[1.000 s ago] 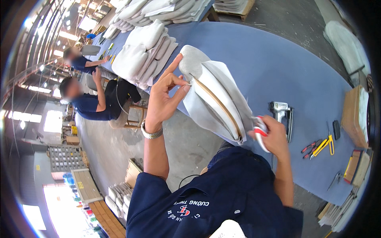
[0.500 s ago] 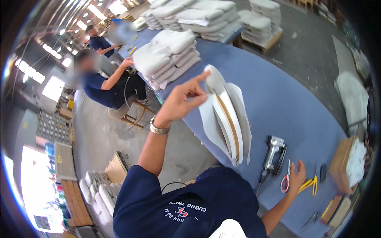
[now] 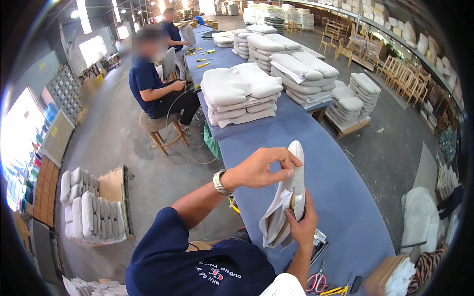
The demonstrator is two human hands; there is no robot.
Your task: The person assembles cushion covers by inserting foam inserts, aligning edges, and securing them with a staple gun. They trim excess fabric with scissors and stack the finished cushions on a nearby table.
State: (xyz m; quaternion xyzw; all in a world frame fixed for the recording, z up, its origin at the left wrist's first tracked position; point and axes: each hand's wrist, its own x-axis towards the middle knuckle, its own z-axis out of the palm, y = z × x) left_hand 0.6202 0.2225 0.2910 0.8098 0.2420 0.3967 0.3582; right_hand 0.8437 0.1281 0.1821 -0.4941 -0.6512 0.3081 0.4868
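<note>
A light grey fabric seat cushion stands on edge over the blue table, its loose cloth flaps hanging apart and a brown board edge showing between them. At its far end my left hand, with a metal watch at the wrist, is closed on the fabric with thumb and bent fingers. My right hand grips the cushion's near right side, thumb on the cloth by the board edge. Beside my right forearm lies a metal staple gun, partly hidden. Red-handled scissors rest closer to me.
Piles of grey cushions stand farther along the blue table. Yellow-handled cutters and a cardboard box with white stuffing are at the near right. A co-worker sits left of the table; more cushions lie on a pallet.
My right hand has left the table by the scissors and taken hold of the cushion. My left hand has gone from a stretched forefinger to a pinch. The view has swung up.
</note>
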